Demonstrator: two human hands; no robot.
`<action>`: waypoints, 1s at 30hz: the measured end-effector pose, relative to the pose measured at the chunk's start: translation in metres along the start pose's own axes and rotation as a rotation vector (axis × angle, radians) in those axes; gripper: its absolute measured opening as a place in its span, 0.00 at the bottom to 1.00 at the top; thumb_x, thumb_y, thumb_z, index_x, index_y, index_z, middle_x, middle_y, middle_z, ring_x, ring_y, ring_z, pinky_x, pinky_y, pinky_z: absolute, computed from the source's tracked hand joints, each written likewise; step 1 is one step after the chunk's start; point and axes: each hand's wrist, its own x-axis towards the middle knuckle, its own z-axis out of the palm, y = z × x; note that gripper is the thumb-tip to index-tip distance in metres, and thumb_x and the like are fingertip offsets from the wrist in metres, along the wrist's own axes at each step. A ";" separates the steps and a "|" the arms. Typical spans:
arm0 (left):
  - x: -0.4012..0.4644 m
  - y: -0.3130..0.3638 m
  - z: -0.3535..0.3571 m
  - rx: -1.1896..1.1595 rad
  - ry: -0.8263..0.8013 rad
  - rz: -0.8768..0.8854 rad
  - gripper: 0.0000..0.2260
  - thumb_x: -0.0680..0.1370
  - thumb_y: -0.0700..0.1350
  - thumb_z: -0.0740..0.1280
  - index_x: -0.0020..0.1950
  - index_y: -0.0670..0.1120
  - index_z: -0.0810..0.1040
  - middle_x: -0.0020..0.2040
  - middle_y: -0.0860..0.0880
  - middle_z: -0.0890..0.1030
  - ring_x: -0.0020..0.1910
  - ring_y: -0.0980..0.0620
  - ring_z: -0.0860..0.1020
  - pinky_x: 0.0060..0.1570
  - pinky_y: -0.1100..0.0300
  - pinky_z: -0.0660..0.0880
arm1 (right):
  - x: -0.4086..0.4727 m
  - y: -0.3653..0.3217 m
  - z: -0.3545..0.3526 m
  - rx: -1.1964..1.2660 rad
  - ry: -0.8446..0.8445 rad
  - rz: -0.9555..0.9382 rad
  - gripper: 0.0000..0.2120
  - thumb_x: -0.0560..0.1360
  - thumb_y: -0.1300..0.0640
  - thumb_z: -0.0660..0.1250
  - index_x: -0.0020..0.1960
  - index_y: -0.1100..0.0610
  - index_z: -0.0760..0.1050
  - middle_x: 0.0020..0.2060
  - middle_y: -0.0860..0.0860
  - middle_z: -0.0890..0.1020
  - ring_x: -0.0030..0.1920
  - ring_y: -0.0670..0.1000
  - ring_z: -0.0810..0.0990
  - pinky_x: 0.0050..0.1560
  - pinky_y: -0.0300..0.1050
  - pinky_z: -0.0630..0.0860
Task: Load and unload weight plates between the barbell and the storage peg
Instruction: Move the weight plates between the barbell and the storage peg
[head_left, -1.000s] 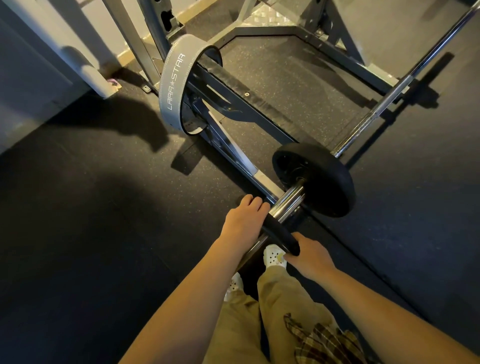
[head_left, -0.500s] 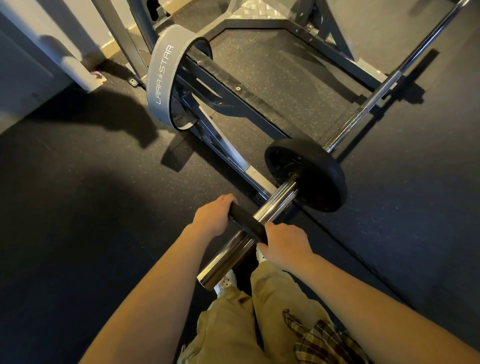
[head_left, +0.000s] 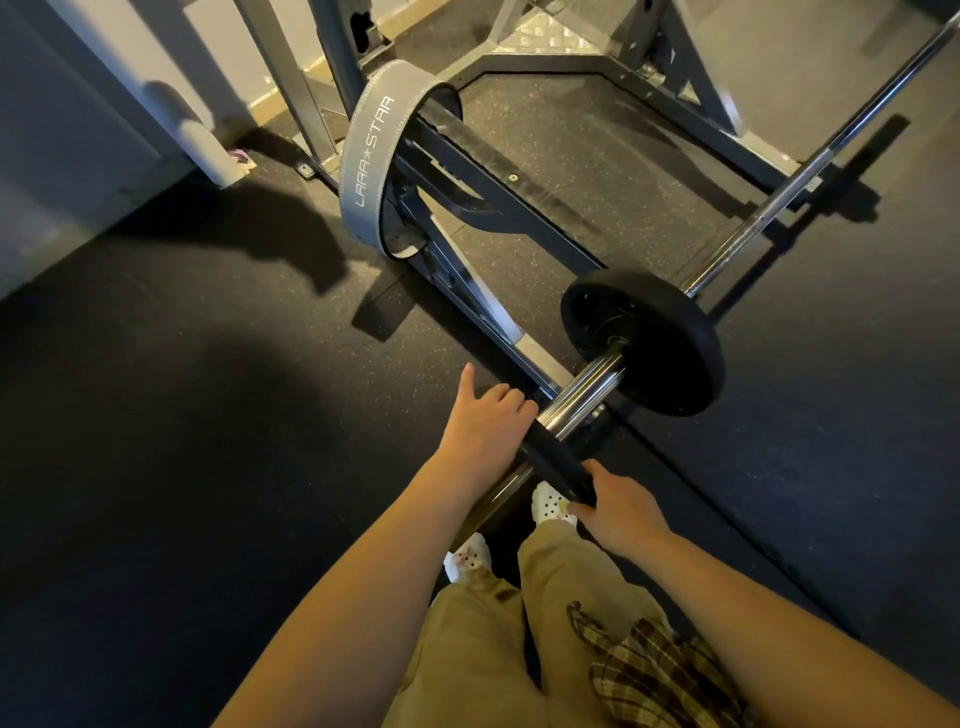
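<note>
Black small plate (head_left: 558, 460) on the chrome sleeve (head_left: 582, 400), both my hands on it.

I have my left hand (head_left: 480, 426) against the plate's left edge with the fingers curled over its top and the index finger sticking out loose; my right hand (head_left: 618, 512) grips the plate's lower right edge. The plate sits partway along the sleeve, well apart from the larger black plate (head_left: 649, 343) seated further in. I can't tell from this alone whether it is going on or coming off. Either way, I judge it best to keep the plate square to the sleeve, move both hands evenly so it doesn't bind, and mind my white shoes (head_left: 550, 504) just below.
</note>
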 end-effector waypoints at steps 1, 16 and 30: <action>0.000 -0.001 0.000 -0.018 -0.001 -0.005 0.20 0.77 0.46 0.67 0.69 0.52 0.68 0.69 0.51 0.72 0.73 0.50 0.64 0.74 0.36 0.46 | 0.000 -0.001 0.001 0.000 0.009 0.006 0.25 0.78 0.50 0.66 0.72 0.50 0.63 0.58 0.50 0.80 0.58 0.51 0.79 0.58 0.50 0.77; -0.015 -0.027 0.035 -0.753 0.033 -0.253 0.25 0.78 0.41 0.65 0.73 0.52 0.62 0.73 0.50 0.65 0.69 0.48 0.68 0.66 0.51 0.68 | 0.011 -0.046 -0.024 -0.294 0.044 -0.110 0.14 0.77 0.48 0.65 0.58 0.55 0.74 0.48 0.52 0.80 0.48 0.52 0.80 0.45 0.44 0.74; -0.108 0.014 0.107 -0.783 -0.224 -0.686 0.28 0.76 0.58 0.67 0.71 0.50 0.62 0.64 0.49 0.72 0.63 0.49 0.72 0.61 0.47 0.72 | 0.045 -0.120 -0.044 -0.656 0.031 -0.225 0.15 0.77 0.44 0.61 0.46 0.56 0.74 0.36 0.51 0.76 0.39 0.51 0.76 0.40 0.45 0.70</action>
